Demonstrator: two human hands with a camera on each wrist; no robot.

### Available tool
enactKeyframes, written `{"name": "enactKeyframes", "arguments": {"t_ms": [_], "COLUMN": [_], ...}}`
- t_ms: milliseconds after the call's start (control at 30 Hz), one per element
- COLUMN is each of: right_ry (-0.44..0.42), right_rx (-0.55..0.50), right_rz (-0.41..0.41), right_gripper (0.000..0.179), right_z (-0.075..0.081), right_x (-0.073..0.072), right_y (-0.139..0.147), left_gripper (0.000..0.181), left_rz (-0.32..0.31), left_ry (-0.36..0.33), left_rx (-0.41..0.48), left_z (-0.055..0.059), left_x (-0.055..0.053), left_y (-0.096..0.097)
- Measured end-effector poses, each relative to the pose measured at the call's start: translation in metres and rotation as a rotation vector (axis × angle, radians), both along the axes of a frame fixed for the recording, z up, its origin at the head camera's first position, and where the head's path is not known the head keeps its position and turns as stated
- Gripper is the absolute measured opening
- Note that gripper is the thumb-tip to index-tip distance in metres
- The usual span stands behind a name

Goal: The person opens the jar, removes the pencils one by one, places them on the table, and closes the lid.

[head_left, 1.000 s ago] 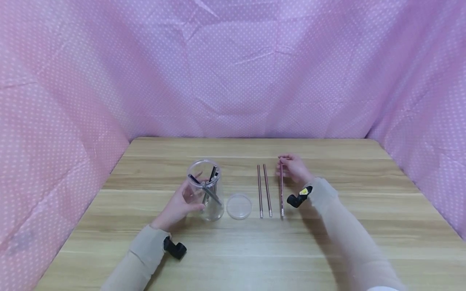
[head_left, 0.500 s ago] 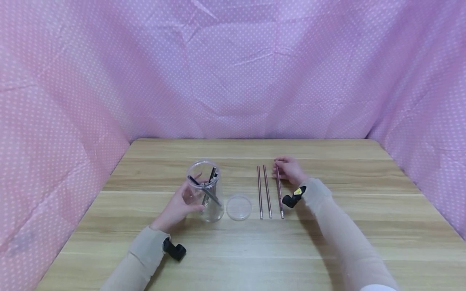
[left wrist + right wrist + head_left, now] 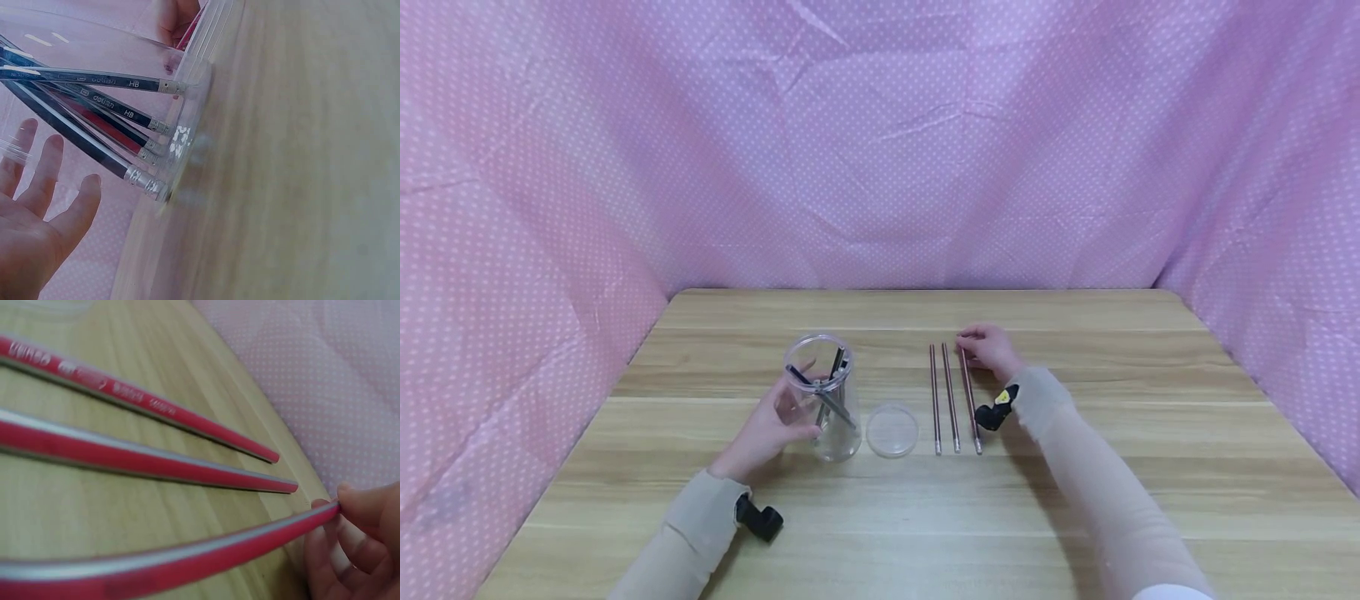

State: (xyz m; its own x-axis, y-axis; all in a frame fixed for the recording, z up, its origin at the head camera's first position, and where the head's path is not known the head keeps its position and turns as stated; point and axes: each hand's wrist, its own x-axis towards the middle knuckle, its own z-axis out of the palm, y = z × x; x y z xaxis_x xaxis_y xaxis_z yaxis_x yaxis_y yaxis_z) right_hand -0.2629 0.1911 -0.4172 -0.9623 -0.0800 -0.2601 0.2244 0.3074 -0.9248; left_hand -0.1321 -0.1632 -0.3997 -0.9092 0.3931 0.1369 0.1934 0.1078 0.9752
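Pink, white-dotted cloth hangs behind a wood-grain table, on which a clear cylindrical jar stands upright, uncovered. Its round transparent lid lies just beside it, on the side toward the red pencils. Curved round the jar, the left hand has its thumb on the near side and its fingers behind. Inside lean several dark HB pencils, metal ferrules down at the base; a reddish strip among them may be another pencil, though the plastic makes that hard to tell. To the right, the left red pencil and the middle red pencil lie flat, nearly parallel (their ferrules facing the person) and free of either hand. Beyond them, the right hand pinches the far end of the right red pencil, which slants slightly toward its neighbours. Judging by this layout, two of the three in the row look settled, while the third is not yet released or quite lined up; the lid is off and the dark pencils are in the jar.
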Motion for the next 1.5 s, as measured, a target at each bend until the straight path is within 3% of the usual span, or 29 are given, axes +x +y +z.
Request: {"name": "enactKeyframes", "arguments": {"t_ms": [267, 500, 700, 1067, 1333, 1500], "right_ry": [0.067, 0.186, 0.263, 0.295, 0.248, 0.267], "right_rx": [0.139, 0.422, 0.569, 0.605, 0.587, 0.612], "right_rz": [0.020, 0.038, 0.063, 0.092, 0.087, 0.099], "right_gripper": [0.028, 0.021, 0.016, 0.014, 0.016, 0.017], "right_z": [0.000, 0.002, 0.002, 0.003, 0.004, 0.004], "right_x": [0.000, -0.001, -0.002, -0.001, 0.001, 0.001], "right_y": [-0.005, -0.011, -0.016, -0.020, -0.021, -0.020], "left_gripper": [0.098, 0.097, 0.098, 0.098, 0.097, 0.097], "left_rz": [-0.013, -0.020, -0.017, -0.021, -0.009, -0.009], "left_ry": [0.005, 0.008, 0.005, 0.011, 0.019, 0.029], "left_rx": [0.018, 0.047, 0.048, 0.052, 0.033, 0.028], "left_z": [0.000, 0.000, 0.000, -0.001, -0.002, -0.004], "left_x": [0.001, 0.000, 0.000, 0.000, 0.000, 0.000], "left_y": [0.001, 0.002, 0.002, 0.002, 0.001, 0.000]}}
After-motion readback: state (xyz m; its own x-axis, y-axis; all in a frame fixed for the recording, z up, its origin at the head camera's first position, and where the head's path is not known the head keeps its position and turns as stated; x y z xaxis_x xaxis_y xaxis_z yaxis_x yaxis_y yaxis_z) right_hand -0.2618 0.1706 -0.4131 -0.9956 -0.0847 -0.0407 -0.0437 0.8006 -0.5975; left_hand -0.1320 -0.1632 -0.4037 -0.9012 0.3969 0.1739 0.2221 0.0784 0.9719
